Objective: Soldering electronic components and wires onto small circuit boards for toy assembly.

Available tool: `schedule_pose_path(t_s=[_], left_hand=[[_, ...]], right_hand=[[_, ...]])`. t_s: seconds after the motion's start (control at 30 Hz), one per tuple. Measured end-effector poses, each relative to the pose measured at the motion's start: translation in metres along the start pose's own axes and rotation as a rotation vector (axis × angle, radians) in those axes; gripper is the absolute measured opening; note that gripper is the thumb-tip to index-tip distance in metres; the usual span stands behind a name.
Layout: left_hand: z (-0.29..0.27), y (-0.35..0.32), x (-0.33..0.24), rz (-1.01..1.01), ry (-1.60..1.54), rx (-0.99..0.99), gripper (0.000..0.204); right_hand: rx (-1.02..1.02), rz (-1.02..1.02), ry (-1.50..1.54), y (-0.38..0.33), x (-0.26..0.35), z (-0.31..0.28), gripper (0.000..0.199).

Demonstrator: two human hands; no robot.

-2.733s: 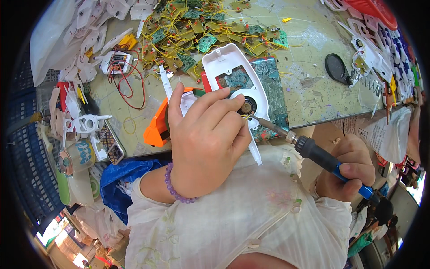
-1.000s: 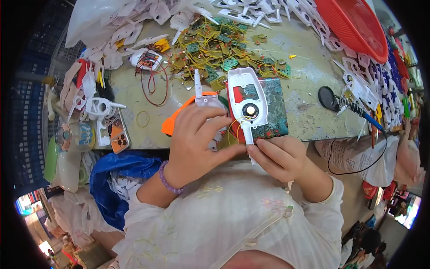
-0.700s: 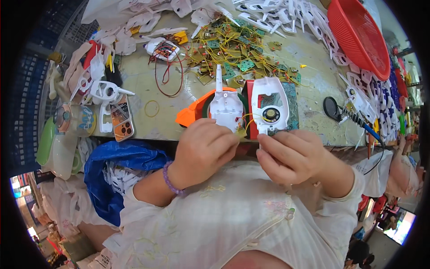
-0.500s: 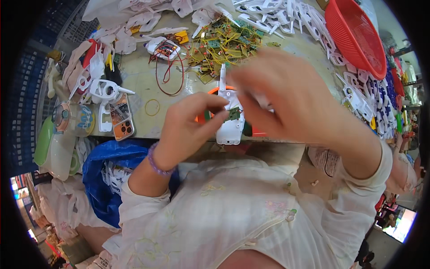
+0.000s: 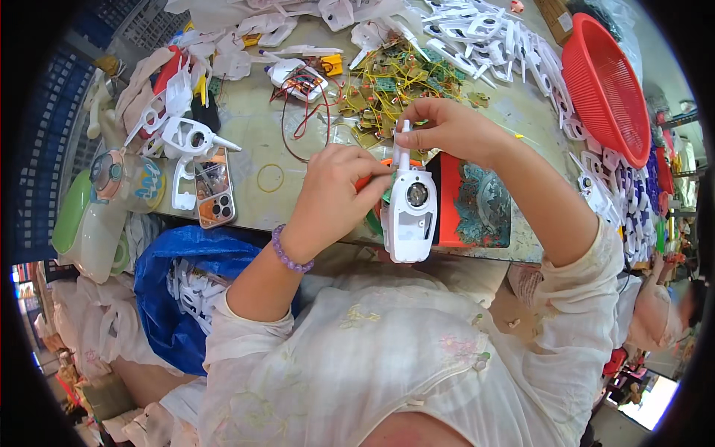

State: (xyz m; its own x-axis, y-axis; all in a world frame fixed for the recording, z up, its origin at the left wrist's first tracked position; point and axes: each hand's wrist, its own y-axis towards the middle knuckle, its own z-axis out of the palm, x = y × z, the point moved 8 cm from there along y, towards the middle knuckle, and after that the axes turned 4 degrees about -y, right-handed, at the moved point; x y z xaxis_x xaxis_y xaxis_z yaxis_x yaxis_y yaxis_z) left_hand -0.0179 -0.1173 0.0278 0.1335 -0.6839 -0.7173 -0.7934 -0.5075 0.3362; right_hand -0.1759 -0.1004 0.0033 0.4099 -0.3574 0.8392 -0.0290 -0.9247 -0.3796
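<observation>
A white plastic walkie-talkie shell [image 5: 410,216] with a round dark speaker and a stubby antenna stands at the table's front edge. My right hand [image 5: 441,128] pinches the antenna [image 5: 404,153] near its tip. At the shell's left side, my left hand [image 5: 344,186] has thumb and fingers closed on its upper edge, where a sliver of green circuit board shows. Behind the shell, partly hidden, sits an orange-rimmed round thing [image 5: 389,162]. Just right of the shell lies a red and black tray [image 5: 450,160] holding greenish crumbs.
Beyond my hands is a pile of circuit boards with yellow wires [image 5: 402,82]. White shell parts [image 5: 484,37] and a red basket [image 5: 605,89] lie at the far right. A phone [image 5: 214,195] rests at the left, above a blue bag [image 5: 160,290] of white parts. A wired white shell [image 5: 298,78] lies farther back.
A front half with the speaker now covers the open shell and its circuit board. My right hand has moved from beside the shell to the antenna, uncovering the red and black tray.
</observation>
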Motion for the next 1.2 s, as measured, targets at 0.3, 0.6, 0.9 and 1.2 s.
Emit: schedule_pose_path(t_s=[0.3,0.6,0.9,1.2], left_hand=[[-0.005,-0.023,0.012,-0.339,-0.427,-0.072,0.081],[-0.062,-0.058,-0.004,-0.373,-0.359,0.252,0.061],[-0.142,-0.243,0.087,-0.802,0.09,0.837,0.067],[-0.141,-0.256,0.085,-0.786,0.766,0.836,0.033]], right_hand=[[0.193,-0.055,0.256,0.008,0.021,0.027,0.044],[-0.017,-0.326,0.394,-0.058,0.074,0.048,0.046],[0.148,-0.411,0.035,-0.145,0.036,0.095,0.028],[0.183,-0.428,0.074,-0.139,0.003,0.148,0.026]])
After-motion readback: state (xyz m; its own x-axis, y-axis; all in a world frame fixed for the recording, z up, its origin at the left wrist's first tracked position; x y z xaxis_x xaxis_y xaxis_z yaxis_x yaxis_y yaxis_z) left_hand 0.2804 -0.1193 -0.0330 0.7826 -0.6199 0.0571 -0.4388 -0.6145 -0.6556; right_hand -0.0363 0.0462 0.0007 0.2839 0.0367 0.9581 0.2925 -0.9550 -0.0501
